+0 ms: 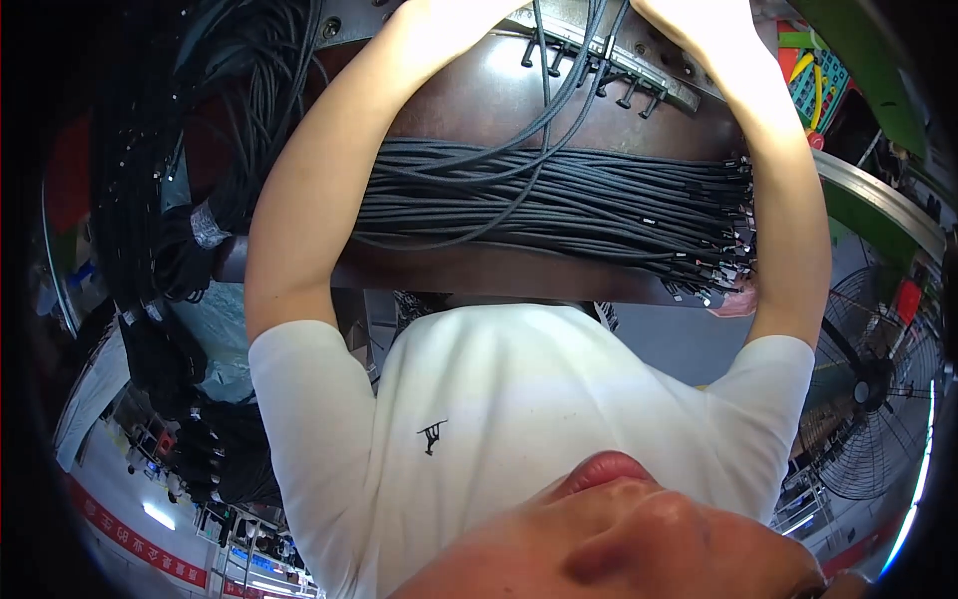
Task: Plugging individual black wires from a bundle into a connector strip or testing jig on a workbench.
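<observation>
Both my arms reach forward over a dark brown worktop (459, 115). My left hand (489, 10) is at the far edge of the view, beside the left end of a metal bar fixture (649, 77) with several black pegs. Near the bar's right part is my right hand (689, 12). The fingers of both hands lie outside the picture, so their grip is hidden. Several dark braided cables (577, 88) run between my hands, across the bar and down toward me. Closer to me lies a wide bundle of dark cables (599, 205), with small connector ends (714, 275) at its right.
Coiled and hanging black cables crowd the left side, one bunch bound with a clear wrap (208, 228). At the far right are a teal tray (826, 85) with yellow-handled parts and a metal rail (878, 195). A wire-caged fan (868, 389) stands at the right.
</observation>
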Action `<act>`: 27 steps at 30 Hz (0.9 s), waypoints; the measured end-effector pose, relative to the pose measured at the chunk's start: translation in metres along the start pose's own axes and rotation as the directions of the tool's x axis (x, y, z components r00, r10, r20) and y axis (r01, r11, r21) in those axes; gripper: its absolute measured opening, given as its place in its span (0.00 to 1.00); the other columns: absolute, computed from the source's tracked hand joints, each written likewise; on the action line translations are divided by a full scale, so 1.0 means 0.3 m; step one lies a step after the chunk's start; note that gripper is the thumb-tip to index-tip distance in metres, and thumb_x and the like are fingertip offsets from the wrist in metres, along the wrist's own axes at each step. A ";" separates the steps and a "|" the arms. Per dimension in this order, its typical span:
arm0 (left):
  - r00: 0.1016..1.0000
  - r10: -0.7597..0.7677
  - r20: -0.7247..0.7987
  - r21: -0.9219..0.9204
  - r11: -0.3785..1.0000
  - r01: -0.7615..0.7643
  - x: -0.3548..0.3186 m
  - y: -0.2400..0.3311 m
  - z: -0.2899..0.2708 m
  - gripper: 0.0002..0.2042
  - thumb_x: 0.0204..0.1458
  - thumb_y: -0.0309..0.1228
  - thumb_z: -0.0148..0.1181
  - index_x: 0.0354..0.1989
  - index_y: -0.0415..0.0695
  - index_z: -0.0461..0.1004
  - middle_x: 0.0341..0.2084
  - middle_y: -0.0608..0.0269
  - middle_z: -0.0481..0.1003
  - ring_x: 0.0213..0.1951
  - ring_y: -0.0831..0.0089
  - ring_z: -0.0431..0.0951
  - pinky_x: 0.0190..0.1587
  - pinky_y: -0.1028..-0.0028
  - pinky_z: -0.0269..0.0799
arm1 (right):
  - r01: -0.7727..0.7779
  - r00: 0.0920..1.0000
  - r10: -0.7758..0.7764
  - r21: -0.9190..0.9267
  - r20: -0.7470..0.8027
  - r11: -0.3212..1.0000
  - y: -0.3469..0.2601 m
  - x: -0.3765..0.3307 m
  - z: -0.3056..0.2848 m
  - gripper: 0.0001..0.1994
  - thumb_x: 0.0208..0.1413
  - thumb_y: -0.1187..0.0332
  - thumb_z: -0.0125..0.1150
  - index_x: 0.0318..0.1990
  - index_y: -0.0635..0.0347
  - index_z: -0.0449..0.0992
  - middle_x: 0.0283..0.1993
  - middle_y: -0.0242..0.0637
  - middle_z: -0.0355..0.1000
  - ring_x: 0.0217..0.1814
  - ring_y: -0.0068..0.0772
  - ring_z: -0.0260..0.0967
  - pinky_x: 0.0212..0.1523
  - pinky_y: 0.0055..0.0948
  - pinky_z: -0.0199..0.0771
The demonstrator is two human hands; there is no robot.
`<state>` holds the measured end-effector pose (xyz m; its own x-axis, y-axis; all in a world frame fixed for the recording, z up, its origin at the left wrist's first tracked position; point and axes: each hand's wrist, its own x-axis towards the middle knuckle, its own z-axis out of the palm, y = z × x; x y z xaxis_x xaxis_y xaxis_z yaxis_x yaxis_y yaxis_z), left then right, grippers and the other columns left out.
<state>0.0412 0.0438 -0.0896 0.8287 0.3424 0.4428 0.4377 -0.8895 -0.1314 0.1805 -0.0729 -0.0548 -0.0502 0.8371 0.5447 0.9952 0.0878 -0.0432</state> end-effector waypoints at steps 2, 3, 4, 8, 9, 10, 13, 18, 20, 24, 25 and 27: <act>0.999 -0.003 -0.048 -0.125 0.992 -0.003 -0.005 -0.010 -0.001 0.11 0.47 0.38 0.56 0.21 0.46 0.78 0.17 0.60 0.76 0.21 0.67 0.77 0.25 0.69 0.73 | -0.008 1.000 0.008 0.010 -0.009 1.000 -0.015 0.009 -0.009 0.14 0.58 0.73 0.51 0.49 0.54 0.78 0.48 0.44 0.75 0.49 0.43 0.73 0.50 0.35 0.73; 0.995 -0.012 -0.096 -0.246 0.969 -0.012 -0.008 -0.017 -0.001 0.12 0.48 0.38 0.55 0.21 0.45 0.78 0.17 0.59 0.76 0.21 0.67 0.77 0.26 0.68 0.73 | -0.030 0.999 0.034 0.109 -0.031 0.994 -0.031 0.022 -0.028 0.13 0.58 0.74 0.51 0.48 0.56 0.78 0.47 0.45 0.75 0.48 0.43 0.74 0.50 0.35 0.73; 0.995 -0.014 -0.095 -0.244 0.970 -0.010 -0.009 -0.023 -0.002 0.12 0.48 0.38 0.55 0.21 0.45 0.78 0.17 0.59 0.76 0.21 0.67 0.77 0.26 0.68 0.73 | -0.050 0.997 0.062 0.207 -0.050 0.977 -0.039 0.033 -0.039 0.13 0.57 0.74 0.51 0.48 0.57 0.78 0.47 0.46 0.76 0.47 0.43 0.74 0.49 0.35 0.74; 0.991 0.042 -0.128 -0.126 0.990 -0.058 -0.004 -0.033 -0.007 0.13 0.49 0.38 0.55 0.22 0.43 0.78 0.18 0.56 0.76 0.23 0.64 0.78 0.28 0.66 0.73 | 0.161 0.984 -0.167 -0.097 -0.063 0.982 -0.010 0.039 -0.033 0.12 0.59 0.71 0.51 0.48 0.59 0.78 0.46 0.47 0.75 0.48 0.43 0.73 0.49 0.36 0.73; 0.990 0.082 -0.117 -0.027 0.996 -0.086 -0.001 -0.034 -0.014 0.13 0.50 0.38 0.55 0.22 0.42 0.77 0.19 0.55 0.76 0.23 0.64 0.78 0.28 0.65 0.73 | -0.049 0.997 0.052 -0.056 0.050 0.997 0.013 0.028 -0.010 0.13 0.60 0.69 0.51 0.48 0.60 0.77 0.46 0.48 0.75 0.48 0.43 0.73 0.50 0.35 0.73; 0.989 0.080 -0.123 -0.026 0.996 -0.084 0.002 -0.032 -0.023 0.13 0.50 0.38 0.55 0.22 0.42 0.77 0.19 0.55 0.76 0.23 0.64 0.78 0.28 0.65 0.73 | -0.260 0.950 0.263 -0.039 0.167 0.965 0.030 0.017 0.001 0.13 0.60 0.67 0.50 0.48 0.60 0.77 0.47 0.49 0.74 0.49 0.43 0.72 0.50 0.35 0.72; 0.990 -0.137 0.039 -0.411 0.901 0.141 0.005 -0.033 -0.016 0.13 0.51 0.38 0.55 0.25 0.39 0.77 0.20 0.54 0.76 0.24 0.62 0.78 0.28 0.64 0.73 | -0.270 0.944 0.272 -0.039 0.185 0.962 0.055 0.001 0.053 0.13 0.60 0.66 0.50 0.48 0.60 0.77 0.47 0.48 0.75 0.48 0.43 0.72 0.50 0.35 0.72; 0.994 -0.106 0.010 -0.745 0.662 0.078 -0.016 -0.059 -0.031 0.10 0.51 0.34 0.57 0.29 0.40 0.76 0.21 0.56 0.76 0.23 0.63 0.76 0.25 0.67 0.71 | -0.268 0.940 0.272 -0.047 0.205 0.962 0.056 -0.002 0.057 0.14 0.61 0.65 0.50 0.47 0.60 0.77 0.46 0.48 0.75 0.48 0.43 0.72 0.50 0.36 0.72; 0.991 -0.128 -0.040 -0.805 0.592 0.044 -0.021 -0.056 -0.024 0.09 0.51 0.33 0.58 0.29 0.40 0.76 0.20 0.57 0.75 0.22 0.64 0.76 0.25 0.67 0.70 | -0.269 0.938 0.273 -0.050 0.214 0.962 0.057 -0.004 0.062 0.14 0.61 0.65 0.50 0.47 0.60 0.77 0.46 0.48 0.75 0.48 0.43 0.72 0.50 0.36 0.72; 0.989 -0.149 -0.001 -0.934 0.353 0.052 -0.022 -0.058 -0.048 0.07 0.51 0.31 0.58 0.29 0.40 0.76 0.20 0.58 0.75 0.22 0.66 0.75 0.25 0.68 0.69 | -0.276 0.931 0.282 -0.059 0.232 0.959 0.067 -0.013 0.070 0.14 0.61 0.64 0.50 0.47 0.60 0.77 0.46 0.48 0.75 0.48 0.44 0.73 0.49 0.37 0.72; 0.989 -0.150 -0.001 -0.935 0.352 0.052 -0.021 -0.058 -0.033 0.07 0.51 0.31 0.58 0.29 0.40 0.76 0.20 0.58 0.75 0.22 0.66 0.75 0.25 0.68 0.69 | -0.279 0.929 0.286 -0.062 0.236 0.958 0.070 -0.017 0.071 0.14 0.61 0.64 0.50 0.46 0.60 0.77 0.46 0.48 0.75 0.48 0.44 0.73 0.49 0.37 0.72; 0.990 -0.141 -0.031 -0.820 0.570 0.055 -0.022 -0.061 0.000 0.07 0.52 0.31 0.58 0.30 0.40 0.76 0.21 0.58 0.75 0.23 0.68 0.75 0.26 0.69 0.70 | -0.284 0.925 0.291 -0.063 0.243 0.957 0.069 -0.019 0.075 0.14 0.61 0.63 0.50 0.46 0.60 0.77 0.46 0.48 0.75 0.48 0.44 0.73 0.49 0.37 0.72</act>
<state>0.0278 0.0579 -0.0900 0.7473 0.4548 0.4844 0.0097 -0.7364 0.6765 0.1994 -0.0636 -0.0776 0.2224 0.9315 0.2878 0.9718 -0.1879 -0.1428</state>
